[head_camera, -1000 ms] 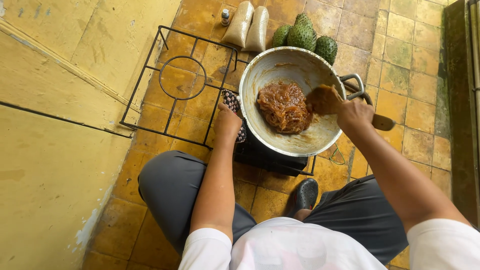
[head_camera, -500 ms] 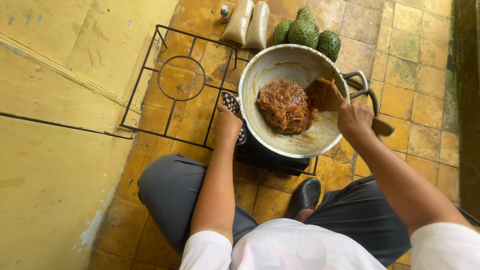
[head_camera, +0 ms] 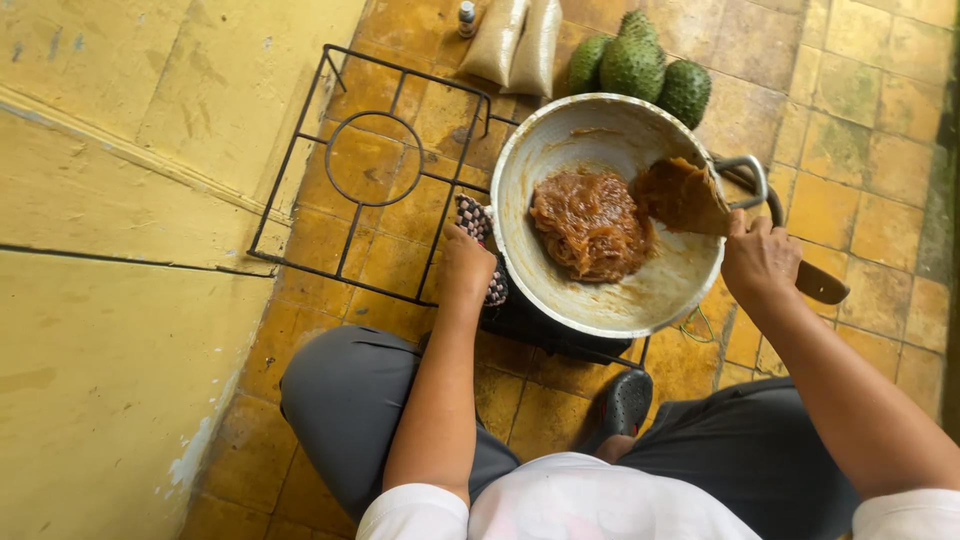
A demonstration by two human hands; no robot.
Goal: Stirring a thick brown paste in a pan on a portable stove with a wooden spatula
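In the metal pan (head_camera: 560, 150), brown paste (head_camera: 590, 225) beside paddle (head_camera: 685, 197), right hand (head_camera: 760, 262) grip closed on it, left hand (head_camera: 468, 265) clutching cloth (head_camera: 478, 222).

A worn floor (head_camera: 850, 200) of yellow-orange tiles, stained dark along the grout, carries everything in view. On it stands a black wire stove frame (head_camera: 370, 180) with a round ring at its centre, one side bearing a metal wok (head_camera: 610, 300); beyond the frame, three green spiky soursops (head_camera: 640, 65) lie clustered together, just beside two pale filled plastic bags (head_camera: 515, 45) and a small capped bottle (head_camera: 466, 18). A dark slipper (head_camera: 625, 405) rests on the tiles below the frame.
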